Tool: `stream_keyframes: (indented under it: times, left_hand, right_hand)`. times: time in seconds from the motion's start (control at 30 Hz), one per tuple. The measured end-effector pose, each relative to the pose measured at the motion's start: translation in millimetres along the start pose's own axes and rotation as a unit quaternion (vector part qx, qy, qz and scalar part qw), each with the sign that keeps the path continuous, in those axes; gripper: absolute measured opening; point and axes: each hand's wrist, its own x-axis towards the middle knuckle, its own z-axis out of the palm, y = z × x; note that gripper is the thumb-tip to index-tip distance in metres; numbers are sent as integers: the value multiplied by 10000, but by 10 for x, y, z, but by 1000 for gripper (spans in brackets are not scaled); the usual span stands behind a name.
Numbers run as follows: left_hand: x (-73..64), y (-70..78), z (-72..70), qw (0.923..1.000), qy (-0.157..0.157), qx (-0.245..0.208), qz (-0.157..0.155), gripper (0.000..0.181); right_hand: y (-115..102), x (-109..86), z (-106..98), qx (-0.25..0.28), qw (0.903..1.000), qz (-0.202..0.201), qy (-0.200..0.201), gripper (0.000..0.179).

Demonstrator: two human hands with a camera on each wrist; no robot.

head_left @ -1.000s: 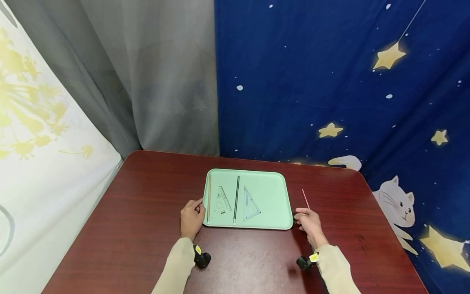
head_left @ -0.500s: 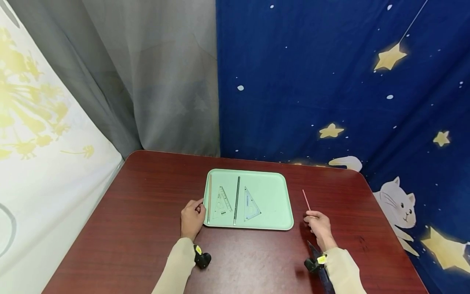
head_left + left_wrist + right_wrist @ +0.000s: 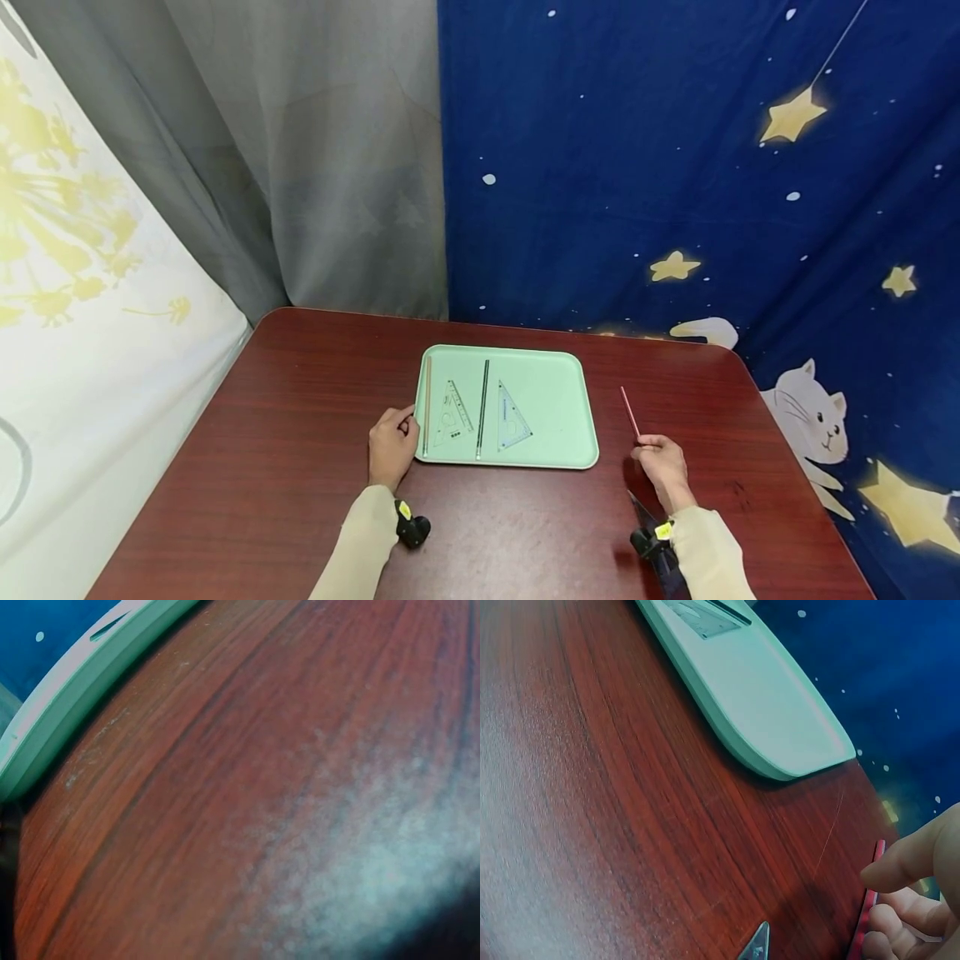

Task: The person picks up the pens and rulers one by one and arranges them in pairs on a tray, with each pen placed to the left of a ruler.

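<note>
A pale green tray point(image 3: 558, 408) lies on the table with two clear set squares, the left one point(image 3: 453, 414) and the right one point(image 3: 514, 418). A light wooden pencil point(image 3: 427, 404) lies along its left side, and a black pencil point(image 3: 482, 408) lies between the set squares. My left hand point(image 3: 392, 446) holds the tray's left edge near the front corner, fingertips at the rim; the left wrist view shows only the tray edge and table. To the right of the tray, my right hand point(image 3: 663, 468) pinches a thin red pencil point(image 3: 862, 922) between thumb and fingers, its far end pointing away from me.
A dark, pointed object point(image 3: 662, 567) lies under my right wrist, its tip point(image 3: 757, 943) showing in the right wrist view. The brown table point(image 3: 300, 400) has a rounded far edge, with grey and blue curtains point(image 3: 555, 167) behind it.
My right hand has moved right and toward me, away from the tray, carrying the red pencil. More of the dark pointed object shows. The left hand and tray have stayed put.
</note>
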Motion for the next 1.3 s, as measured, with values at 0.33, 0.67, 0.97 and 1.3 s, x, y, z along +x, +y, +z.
stream_keyframes:
  times: [0.33, 0.67, 0.97, 1.3]
  left_hand:
    - [4, 16, -22, 10000, -74, -11, -30, 23]
    - [7, 23, -37, 9999, -119, -3, -99, 24]
    - [3, 29, -35, 10000, -73, -33, -10, 23]
    - [-3, 11, -27, 9999, -118, -53, -14, 23]
  right_hand:
    - [28, -3, -19, -212, 9997, -44, 112, 34]
    - [19, 3, -34, -653, 9977, -139, 130, 34]
    - [73, 0, -71, -984, 9944, -378, 25, 36]
    - [73, 12, -93, -1858, 9806, -610, 164, 28]
